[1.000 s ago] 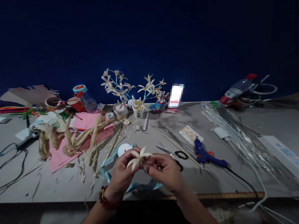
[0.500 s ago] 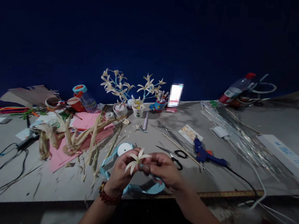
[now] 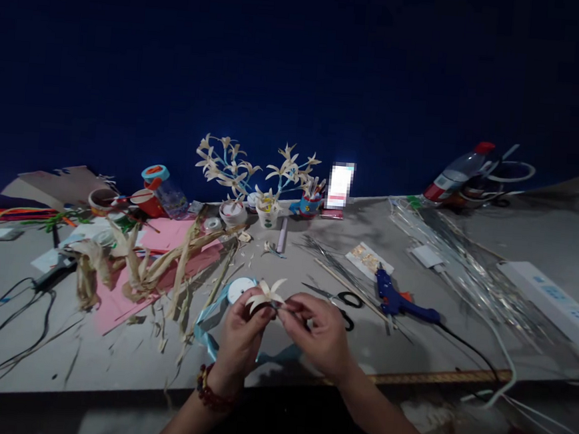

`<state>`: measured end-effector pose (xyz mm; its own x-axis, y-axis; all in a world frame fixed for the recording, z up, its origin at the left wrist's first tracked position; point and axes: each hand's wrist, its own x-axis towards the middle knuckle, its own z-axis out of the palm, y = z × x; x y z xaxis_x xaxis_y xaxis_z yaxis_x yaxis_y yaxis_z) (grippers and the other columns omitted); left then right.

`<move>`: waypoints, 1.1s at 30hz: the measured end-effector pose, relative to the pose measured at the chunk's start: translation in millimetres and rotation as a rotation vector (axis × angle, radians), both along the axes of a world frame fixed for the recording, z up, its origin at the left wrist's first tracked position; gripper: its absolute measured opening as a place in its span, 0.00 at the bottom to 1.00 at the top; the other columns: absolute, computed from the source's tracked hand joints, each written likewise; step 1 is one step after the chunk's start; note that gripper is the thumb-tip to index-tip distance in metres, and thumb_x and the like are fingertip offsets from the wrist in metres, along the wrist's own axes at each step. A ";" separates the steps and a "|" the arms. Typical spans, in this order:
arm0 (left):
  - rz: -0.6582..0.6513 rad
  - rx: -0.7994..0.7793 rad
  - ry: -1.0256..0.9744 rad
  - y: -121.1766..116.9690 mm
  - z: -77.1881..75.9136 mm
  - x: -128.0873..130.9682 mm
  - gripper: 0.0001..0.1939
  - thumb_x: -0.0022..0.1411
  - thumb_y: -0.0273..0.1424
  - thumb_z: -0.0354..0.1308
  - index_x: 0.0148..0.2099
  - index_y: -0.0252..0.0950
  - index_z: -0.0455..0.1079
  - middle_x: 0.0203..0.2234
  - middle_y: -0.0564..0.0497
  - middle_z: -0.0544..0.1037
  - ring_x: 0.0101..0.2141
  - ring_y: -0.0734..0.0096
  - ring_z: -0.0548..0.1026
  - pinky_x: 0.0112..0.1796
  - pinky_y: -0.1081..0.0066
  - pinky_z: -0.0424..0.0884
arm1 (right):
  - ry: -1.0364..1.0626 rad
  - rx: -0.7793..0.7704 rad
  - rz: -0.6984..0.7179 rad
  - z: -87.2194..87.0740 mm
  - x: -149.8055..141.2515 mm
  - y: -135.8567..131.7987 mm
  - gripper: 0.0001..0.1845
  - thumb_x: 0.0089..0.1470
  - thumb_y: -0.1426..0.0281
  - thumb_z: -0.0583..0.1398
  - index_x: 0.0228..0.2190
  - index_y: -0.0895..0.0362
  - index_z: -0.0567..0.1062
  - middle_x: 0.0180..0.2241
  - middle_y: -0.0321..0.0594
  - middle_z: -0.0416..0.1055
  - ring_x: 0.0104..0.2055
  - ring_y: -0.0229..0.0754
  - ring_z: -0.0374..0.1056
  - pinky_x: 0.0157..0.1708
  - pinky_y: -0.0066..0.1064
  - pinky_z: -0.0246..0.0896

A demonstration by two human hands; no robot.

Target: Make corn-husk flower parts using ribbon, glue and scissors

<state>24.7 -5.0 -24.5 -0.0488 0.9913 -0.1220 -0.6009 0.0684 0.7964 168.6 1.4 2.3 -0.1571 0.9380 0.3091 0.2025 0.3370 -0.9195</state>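
Observation:
A pale flower with pointed petals, apparently made of corn husk [image 3: 267, 294], is held over the front of the table. My left hand [image 3: 243, 330] is closed on it, thumb just below the petals. At its base, the fingers of my right hand [image 3: 318, 333] pinch together on a light blue ribbon [image 3: 281, 355]; the pinch itself is partly hidden. The ribbon loops below my hands and round to a white spool [image 3: 240, 288] behind my left hand. Scissors with black handles [image 3: 348, 298] lie just beyond my right hand.
A blue glue gun [image 3: 403, 299] and its cord lie on the right, near thin wires [image 3: 327, 250]. Dried corn husks [image 3: 135, 272] cover pink paper [image 3: 106, 309] on the left. Potted husk flowers [image 3: 269, 215] and a lit phone [image 3: 339, 184] stand at the back.
The flower has tilted so its petals face more upward, and my hands have turned with it. The ribbon loop under my right hand swung into view and then back behind the hand.

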 end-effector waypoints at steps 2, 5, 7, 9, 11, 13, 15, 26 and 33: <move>0.081 -0.006 0.033 -1.9 -3.8 2.2 0.14 0.46 0.33 0.76 0.34 0.34 0.78 0.31 0.52 0.76 0.35 0.73 0.73 0.40 0.76 0.71 | -0.182 0.221 -0.091 1.3 -1.5 -0.4 0.09 0.58 0.70 0.60 0.26 0.56 0.74 0.19 0.33 0.67 0.22 0.36 0.62 0.27 0.27 0.57; 0.164 0.010 0.093 -3.6 -7.0 3.1 0.14 0.47 0.34 0.76 0.35 0.34 0.79 0.33 0.51 0.78 0.38 0.71 0.74 0.44 0.75 0.70 | -0.324 0.404 -0.133 1.5 -3.0 -0.3 0.13 0.61 0.72 0.58 0.24 0.55 0.72 0.17 0.33 0.65 0.23 0.38 0.62 0.31 0.30 0.58; 0.196 0.017 0.121 -4.1 -6.9 2.9 0.15 0.47 0.34 0.76 0.37 0.35 0.80 0.35 0.50 0.79 0.39 0.71 0.75 0.45 0.75 0.70 | -0.366 0.466 -0.149 1.4 -3.2 0.1 0.13 0.61 0.72 0.57 0.24 0.55 0.73 0.18 0.35 0.67 0.24 0.39 0.63 0.33 0.31 0.58; 0.206 0.008 0.124 -4.1 -5.5 3.0 0.16 0.46 0.34 0.76 0.37 0.35 0.80 0.34 0.50 0.79 0.38 0.71 0.75 0.44 0.75 0.71 | -0.373 0.500 -0.147 1.9 -2.8 0.5 0.12 0.60 0.72 0.57 0.25 0.55 0.74 0.19 0.36 0.69 0.25 0.40 0.64 0.33 0.31 0.59; 0.213 -0.011 0.109 -4.0 -3.7 3.5 0.16 0.44 0.35 0.77 0.35 0.35 0.80 0.32 0.51 0.79 0.36 0.71 0.76 0.42 0.75 0.72 | -0.337 0.477 -0.115 3.4 -1.9 0.7 0.11 0.60 0.72 0.58 0.27 0.56 0.75 0.20 0.37 0.70 0.25 0.40 0.65 0.32 0.31 0.58; 0.219 -0.034 0.081 -3.9 -2.9 4.2 0.16 0.42 0.36 0.78 0.33 0.35 0.80 0.29 0.51 0.80 0.34 0.72 0.76 0.39 0.76 0.72 | -0.260 0.367 -0.055 5.1 -0.5 0.9 0.10 0.60 0.72 0.59 0.27 0.57 0.76 0.19 0.35 0.69 0.24 0.38 0.64 0.29 0.29 0.57; 0.209 -0.058 0.029 -3.9 -3.4 4.3 0.17 0.40 0.36 0.78 0.32 0.36 0.80 0.29 0.51 0.81 0.32 0.72 0.77 0.38 0.76 0.73 | -0.157 0.177 0.026 5.8 1.2 1.8 0.09 0.59 0.70 0.60 0.27 0.57 0.77 0.19 0.33 0.68 0.22 0.35 0.62 0.25 0.27 0.54; -0.009 0.058 -0.024 -4.4 1.3 -5.2 0.11 0.45 0.34 0.76 0.30 0.39 0.79 0.31 0.50 0.77 0.35 0.67 0.76 0.36 0.71 0.75 | 0.374 -0.624 0.402 -4.1 6.4 11.6 0.19 0.47 0.56 0.70 0.25 0.58 0.73 0.13 0.25 0.59 0.12 0.28 0.49 0.12 0.21 0.43; -0.101 0.012 -0.092 -1.8 3.6 -5.6 0.13 0.42 0.34 0.77 0.28 0.36 0.78 0.30 0.51 0.75 0.32 0.71 0.74 0.34 0.74 0.73 | 0.389 -0.574 0.409 1.8 3.7 6.2 0.19 0.49 0.57 0.68 0.24 0.56 0.69 0.12 0.23 0.56 0.11 0.27 0.47 0.12 0.21 0.42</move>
<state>19.1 -6.8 -21.0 0.0621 0.9920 -0.1095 -0.6617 0.1231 0.7396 172.4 7.6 4.1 -0.5029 0.8585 -0.1004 -0.2053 -0.2315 -0.9509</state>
